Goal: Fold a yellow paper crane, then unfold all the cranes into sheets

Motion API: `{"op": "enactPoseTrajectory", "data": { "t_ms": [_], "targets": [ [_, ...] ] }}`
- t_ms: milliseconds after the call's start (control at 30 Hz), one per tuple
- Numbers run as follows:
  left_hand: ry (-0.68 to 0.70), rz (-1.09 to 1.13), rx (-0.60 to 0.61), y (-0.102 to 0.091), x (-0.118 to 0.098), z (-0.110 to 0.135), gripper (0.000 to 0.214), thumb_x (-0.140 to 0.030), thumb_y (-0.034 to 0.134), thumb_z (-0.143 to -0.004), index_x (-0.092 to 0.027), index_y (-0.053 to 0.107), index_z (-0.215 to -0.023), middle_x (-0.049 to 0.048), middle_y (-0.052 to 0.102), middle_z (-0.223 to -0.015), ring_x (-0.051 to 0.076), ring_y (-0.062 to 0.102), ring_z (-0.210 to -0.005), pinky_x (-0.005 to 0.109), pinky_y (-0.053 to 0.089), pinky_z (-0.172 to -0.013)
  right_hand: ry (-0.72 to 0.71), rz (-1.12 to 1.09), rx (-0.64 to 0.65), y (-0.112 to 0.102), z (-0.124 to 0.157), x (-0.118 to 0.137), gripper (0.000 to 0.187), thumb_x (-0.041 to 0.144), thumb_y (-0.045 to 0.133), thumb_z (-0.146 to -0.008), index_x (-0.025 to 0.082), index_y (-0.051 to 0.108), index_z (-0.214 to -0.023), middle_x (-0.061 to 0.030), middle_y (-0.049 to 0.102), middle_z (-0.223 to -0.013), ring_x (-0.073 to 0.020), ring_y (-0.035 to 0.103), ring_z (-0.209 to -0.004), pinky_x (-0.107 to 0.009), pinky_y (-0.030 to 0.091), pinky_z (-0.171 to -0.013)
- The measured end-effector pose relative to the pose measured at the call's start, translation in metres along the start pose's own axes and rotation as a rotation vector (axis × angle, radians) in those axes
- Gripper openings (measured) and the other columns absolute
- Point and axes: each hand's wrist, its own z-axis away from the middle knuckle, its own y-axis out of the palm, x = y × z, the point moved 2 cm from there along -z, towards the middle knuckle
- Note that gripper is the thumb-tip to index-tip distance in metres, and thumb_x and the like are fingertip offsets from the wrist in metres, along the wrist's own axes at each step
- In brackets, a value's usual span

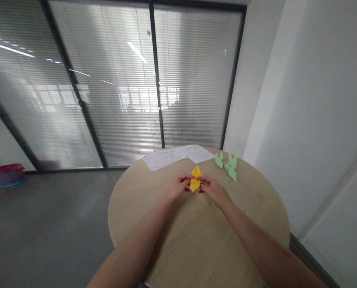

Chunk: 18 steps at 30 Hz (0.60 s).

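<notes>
A piece of folded yellow paper (195, 185) is held between my two hands over the middle of the round table. It has a pointed tip at the top and another at the bottom, with a crease down the upper part. My left hand (179, 187) pinches its left edge with thumb and fingers. On the opposite edge, my right hand (212, 189) grips it the same way. The fingertips cover parts of both sides of the paper. Beyond my right hand lie several folded green paper figures (232, 175), apart from the yellow one.
The round wooden table (178, 248) carries printed white sheets (166, 158) at its far edge. Behind it stands a glass partition (196, 80) with blinds. A white wall (325, 120) rises on the right. A red and blue basket (8, 176) sits on the floor at left.
</notes>
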Motion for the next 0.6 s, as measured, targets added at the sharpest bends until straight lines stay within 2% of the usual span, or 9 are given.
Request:
{"op": "enactPoseTrajectory", "data": {
  "t_ms": [167,300,400,600],
  "targets": [
    [0.029,-0.037,0.066,-0.0021,-0.0032,0.0010,0.026,-0.025,0.069,-0.074,-0.018,0.077,-0.098,0.0083,0.077,-0.100,0.019,0.067,-0.085,0.026,0.053,-0.066,-0.042,0.015,-0.015,-0.0031,-0.0009,-0.0013,0.038,0.045,0.080,-0.071,0.022,0.073,-0.100,-0.0063,0.076,-0.096,-0.0209,0.069,-0.083,-0.031,0.054,-0.066],
    [0.056,-0.052,0.121,-0.0009,-0.0053,0.0019,0.031,-0.031,0.072,-0.072,-0.018,0.078,-0.100,0.0077,0.078,-0.099,0.018,0.066,-0.080,0.026,0.051,-0.066,-0.070,0.049,-0.021,-0.0038,0.0003,0.0021,0.033,0.051,0.073,-0.078,0.022,0.074,-0.095,-0.0063,0.074,-0.090,-0.0211,0.068,-0.080,-0.030,0.053,-0.064],
    [0.078,-0.070,0.156,0.0010,-0.0067,0.0026,0.035,-0.033,0.073,-0.073,-0.018,0.078,-0.104,0.0072,0.078,-0.097,0.017,0.065,-0.076,0.026,0.051,-0.066,-0.062,0.062,-0.046,-0.0040,0.0014,0.0050,0.033,0.050,0.073,-0.078,0.020,0.074,-0.091,-0.0068,0.073,-0.086,-0.0202,0.067,-0.076,-0.029,0.051,-0.061],
    [0.083,-0.084,0.084,0.0001,-0.0009,-0.0021,0.028,-0.036,0.072,-0.075,-0.015,0.075,-0.093,0.0071,0.076,-0.088,0.015,0.064,-0.071,0.025,0.049,-0.062,-0.048,0.069,-0.039,0.0006,0.0030,0.0073,0.028,0.043,0.074,-0.074,0.020,0.068,-0.088,-0.0053,0.072,-0.083,-0.0184,0.065,-0.071,-0.028,0.050,-0.058]
  ]
}}
